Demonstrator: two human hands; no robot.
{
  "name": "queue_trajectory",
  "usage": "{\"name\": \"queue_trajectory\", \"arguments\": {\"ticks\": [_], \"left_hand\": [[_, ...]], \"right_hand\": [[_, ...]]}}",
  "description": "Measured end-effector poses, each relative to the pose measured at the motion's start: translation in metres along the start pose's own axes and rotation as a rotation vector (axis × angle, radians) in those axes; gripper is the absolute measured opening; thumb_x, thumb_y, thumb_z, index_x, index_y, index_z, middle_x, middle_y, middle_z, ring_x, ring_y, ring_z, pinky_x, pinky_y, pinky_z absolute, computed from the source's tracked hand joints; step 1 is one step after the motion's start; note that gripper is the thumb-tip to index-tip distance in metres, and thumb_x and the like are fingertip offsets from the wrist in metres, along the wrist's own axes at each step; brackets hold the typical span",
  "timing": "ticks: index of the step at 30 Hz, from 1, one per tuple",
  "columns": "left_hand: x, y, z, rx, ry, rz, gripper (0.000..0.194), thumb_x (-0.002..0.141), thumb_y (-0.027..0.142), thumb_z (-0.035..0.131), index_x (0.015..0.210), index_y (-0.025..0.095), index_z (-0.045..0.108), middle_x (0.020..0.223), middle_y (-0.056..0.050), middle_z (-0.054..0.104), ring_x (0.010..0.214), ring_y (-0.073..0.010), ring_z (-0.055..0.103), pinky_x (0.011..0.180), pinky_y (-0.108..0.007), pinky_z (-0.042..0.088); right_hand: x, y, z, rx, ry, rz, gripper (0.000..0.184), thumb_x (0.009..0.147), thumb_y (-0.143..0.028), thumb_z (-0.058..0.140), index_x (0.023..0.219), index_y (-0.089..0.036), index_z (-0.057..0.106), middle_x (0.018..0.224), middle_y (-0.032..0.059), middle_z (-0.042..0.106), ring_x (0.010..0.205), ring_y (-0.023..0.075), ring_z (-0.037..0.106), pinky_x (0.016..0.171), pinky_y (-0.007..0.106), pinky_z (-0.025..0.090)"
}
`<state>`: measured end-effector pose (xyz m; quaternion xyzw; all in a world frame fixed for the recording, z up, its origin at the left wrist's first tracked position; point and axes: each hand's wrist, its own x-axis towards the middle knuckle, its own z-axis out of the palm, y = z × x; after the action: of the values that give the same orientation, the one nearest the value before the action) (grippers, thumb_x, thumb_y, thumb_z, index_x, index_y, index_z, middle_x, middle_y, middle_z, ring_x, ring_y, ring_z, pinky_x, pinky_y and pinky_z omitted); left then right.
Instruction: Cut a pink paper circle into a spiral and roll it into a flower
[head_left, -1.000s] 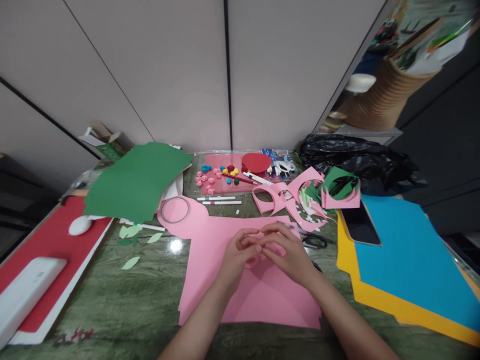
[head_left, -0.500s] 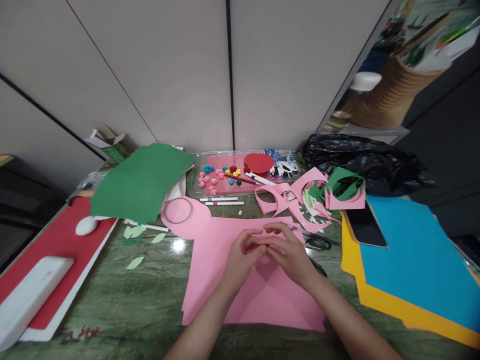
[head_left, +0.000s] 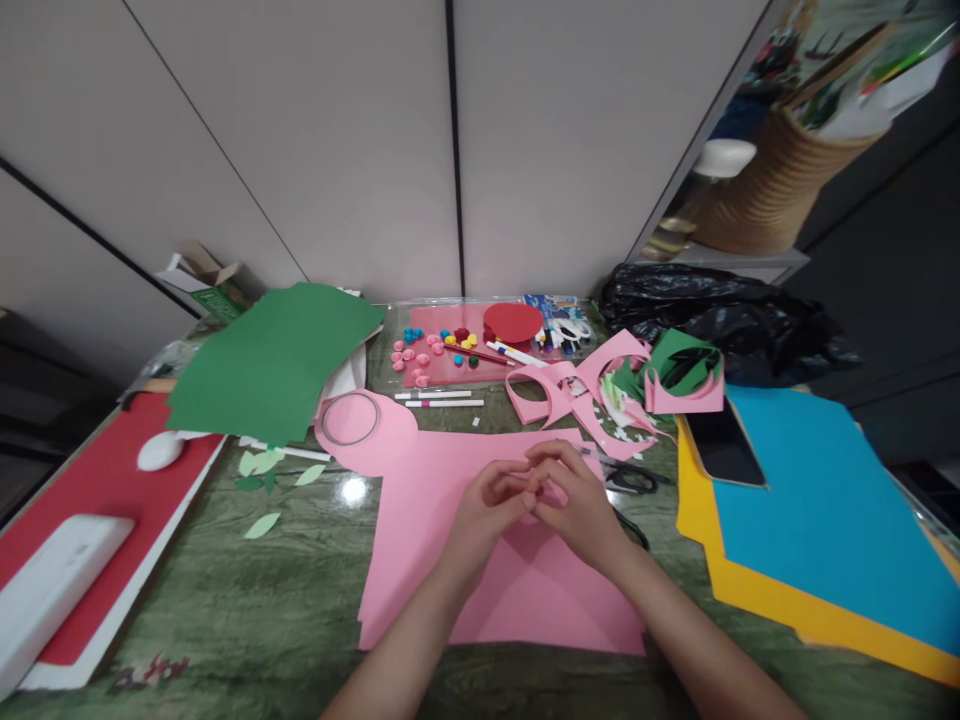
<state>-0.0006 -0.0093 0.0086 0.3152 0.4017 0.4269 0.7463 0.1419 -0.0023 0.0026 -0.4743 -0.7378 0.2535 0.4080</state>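
My left hand (head_left: 491, 510) and my right hand (head_left: 574, 500) meet above a stack of pink paper sheets (head_left: 442, 560). Their curled fingertips pinch together at one spot. Pink shows between the fingers, but I cannot tell whether it is a small held piece or the sheets below. Scissors with black handles (head_left: 634, 480) lie beside my right hand, partly hidden by it. To the upper left of my hands, a grey ring (head_left: 377, 418) rests on a round pink paper piece (head_left: 401, 440).
Pink paper offcuts (head_left: 547, 385) lie behind my hands, near a phone (head_left: 724, 445) and blue sheets (head_left: 817, 500). A clear sleeve (head_left: 390, 340) bears small coloured paper rolls (head_left: 422, 360). Green sheets (head_left: 277, 360), pale leaf cutouts (head_left: 262, 525) and a white glue gun (head_left: 67, 590) are leftward.
The fingers of both hands have shifted slightly, and the right fingers have curled a little more. The whole view has moved slightly; the things on the table stay put.
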Motion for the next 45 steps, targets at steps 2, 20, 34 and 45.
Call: {"name": "queue_trajectory", "arguments": {"ticks": [2, 20, 34, 45], "left_hand": [[0.000, 0.001, 0.000, 0.010, -0.002, 0.000, 0.032, 0.066, 0.023, 0.071, 0.095, 0.016, 0.059, 0.079, -0.003, 0.064, 0.076, -0.0144, 0.060, 0.062, -0.021, 0.042], [0.002, -0.001, -0.005, 0.004, 0.035, 0.056, 0.034, 0.068, 0.018, 0.067, 0.100, 0.018, 0.054, 0.073, 0.000, 0.064, 0.062, -0.0113, 0.059, 0.062, -0.025, 0.045], [0.001, -0.001, -0.003, 0.099, 0.032, 0.120, 0.037, 0.069, 0.020, 0.069, 0.102, 0.018, 0.052, 0.082, -0.003, 0.064, 0.077, -0.0133, 0.059, 0.072, -0.026, 0.044], [0.000, -0.001, 0.000, -0.014, -0.060, 0.054, 0.032, 0.068, 0.017, 0.069, 0.097, 0.017, 0.056, 0.077, -0.001, 0.062, 0.075, -0.0128, 0.058, 0.069, -0.025, 0.043]], "right_hand": [[0.000, 0.000, 0.001, -0.010, 0.004, -0.009, 0.015, 0.069, -0.008, 0.060, 0.069, -0.021, 0.053, 0.098, 0.0047, 0.051, 0.093, 0.0197, 0.053, 0.081, 0.036, 0.045], [0.002, -0.003, -0.008, -0.002, -0.175, -0.104, 0.032, 0.084, -0.013, 0.050, 0.110, -0.030, 0.060, 0.107, 0.0056, 0.052, 0.099, 0.0172, 0.050, 0.082, 0.033, 0.046], [-0.002, 0.001, -0.003, -0.015, 0.051, -0.027, 0.012, 0.075, -0.014, 0.061, 0.081, -0.024, 0.065, 0.100, 0.0050, 0.051, 0.092, 0.0191, 0.053, 0.081, 0.037, 0.046], [-0.001, -0.002, -0.002, 0.017, 0.045, -0.056, 0.014, 0.069, -0.008, 0.063, 0.071, -0.021, 0.057, 0.096, 0.0039, 0.051, 0.092, 0.0186, 0.053, 0.079, 0.035, 0.045]]}}
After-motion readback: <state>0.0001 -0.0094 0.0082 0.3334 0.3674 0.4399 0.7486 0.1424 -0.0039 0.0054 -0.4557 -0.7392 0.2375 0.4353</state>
